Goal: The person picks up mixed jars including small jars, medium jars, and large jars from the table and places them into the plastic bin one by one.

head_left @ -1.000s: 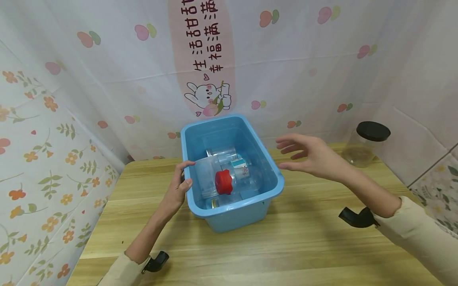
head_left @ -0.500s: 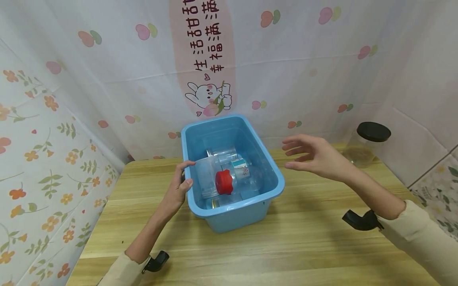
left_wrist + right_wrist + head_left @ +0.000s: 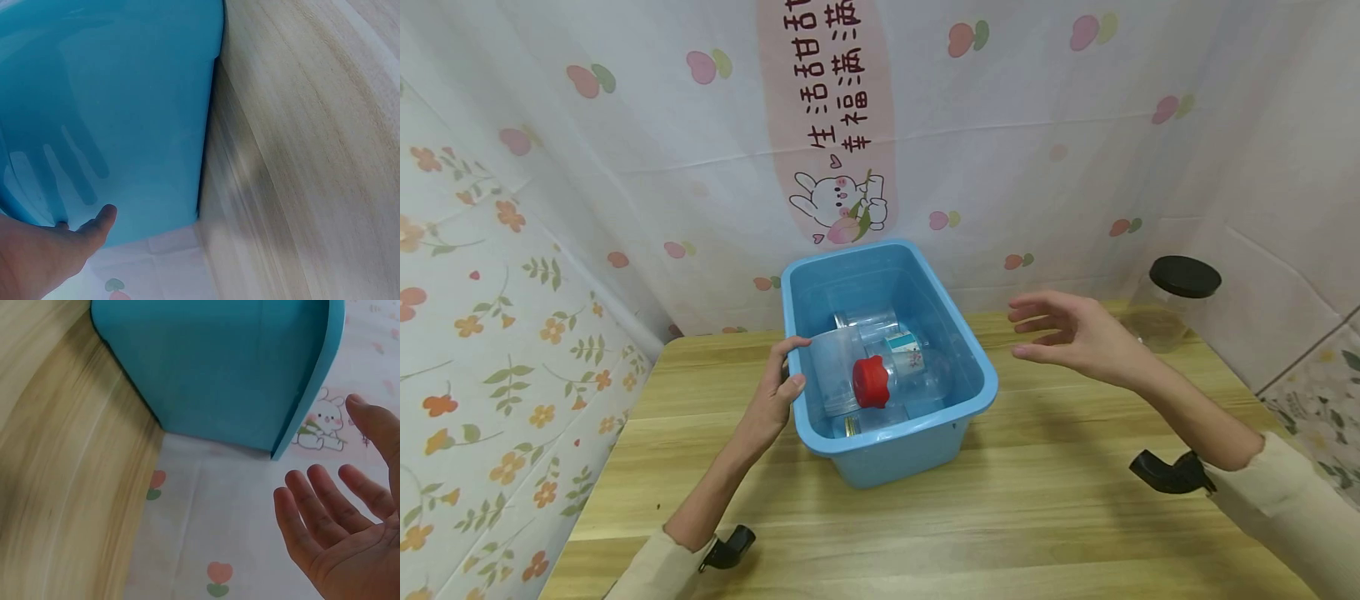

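Note:
A light blue plastic tub (image 3: 898, 454) stands on the wooden table in the head view. My left hand (image 3: 772, 392) holds its left rim, index fingertip and thumb showing at the edge. In the left wrist view part of that hand (image 3: 47, 253) lies against the tub's outer wall. Several clear jars lie inside the tub, one with a red lid (image 3: 872, 382) and one with a teal and white label (image 3: 904, 350). My right hand (image 3: 1071, 333) hovers to the right of the tub with loosely bent fingers, touching nothing; its palm (image 3: 356, 559) shows in the right wrist view.
A clear jar with a black lid (image 3: 1184, 277) stands upright at the table's back right. The wooden table (image 3: 1000, 533) extends in front of the tub. A printed white curtain (image 3: 1000, 150) hangs behind, and a floral one (image 3: 512, 333) on the left.
My right hand has drawn away from the tub, to the right and slightly down. The left hand stays at the rim, and the tub and jars have kept their places.

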The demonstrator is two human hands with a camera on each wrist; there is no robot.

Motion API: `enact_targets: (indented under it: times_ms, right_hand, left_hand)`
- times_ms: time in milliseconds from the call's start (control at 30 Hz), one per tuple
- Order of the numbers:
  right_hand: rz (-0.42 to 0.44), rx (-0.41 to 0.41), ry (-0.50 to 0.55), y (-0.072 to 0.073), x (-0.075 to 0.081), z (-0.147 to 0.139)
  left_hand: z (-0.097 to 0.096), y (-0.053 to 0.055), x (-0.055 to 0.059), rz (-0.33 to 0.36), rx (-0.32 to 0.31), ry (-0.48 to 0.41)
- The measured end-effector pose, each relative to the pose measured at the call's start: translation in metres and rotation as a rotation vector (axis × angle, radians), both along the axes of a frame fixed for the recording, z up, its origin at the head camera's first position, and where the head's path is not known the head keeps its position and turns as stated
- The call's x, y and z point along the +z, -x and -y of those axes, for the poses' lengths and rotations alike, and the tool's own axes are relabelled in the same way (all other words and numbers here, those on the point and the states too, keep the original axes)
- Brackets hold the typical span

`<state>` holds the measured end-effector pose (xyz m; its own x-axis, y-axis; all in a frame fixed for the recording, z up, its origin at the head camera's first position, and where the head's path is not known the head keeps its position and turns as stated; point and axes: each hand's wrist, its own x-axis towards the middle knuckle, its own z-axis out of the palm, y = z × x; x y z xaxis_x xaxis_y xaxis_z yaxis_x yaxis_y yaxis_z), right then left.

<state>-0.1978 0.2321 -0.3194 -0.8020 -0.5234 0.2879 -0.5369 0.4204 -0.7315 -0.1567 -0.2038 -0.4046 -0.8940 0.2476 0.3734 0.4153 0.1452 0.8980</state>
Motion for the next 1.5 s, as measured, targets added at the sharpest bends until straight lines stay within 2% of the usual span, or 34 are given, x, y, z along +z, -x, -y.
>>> enact_targets:
  times_ms: [433,700,867,1200,1500]
  right_hand:
    - [0.03,-0.063,0.053,-0.004,-0.011,-0.021]
    - [0.097,-0.16,0.108,-0.009,-0.019,-0.031]
    - [0.116,-0.194,0.127,-0.012,-0.024,-0.037]
    - [0.107,-0.316,0.143,-0.012,-0.038,-0.053]
    - [0.105,-0.413,0.137,-0.011,-0.045,-0.069]
  left_hand:
    - [-0.001,-0.001,0.001,0.024,0.011,-0.002]
    - [-0.001,-0.001,0.001,0.023,0.014,0.002]
    - [-0.001,-0.001,0.001,0.017,0.015,-0.001]
    - [-0.001,-0.001,0.002,0.021,0.012,0.001]
    - [-0.001,-0.001,0.001,0.018,0.011,0.002]
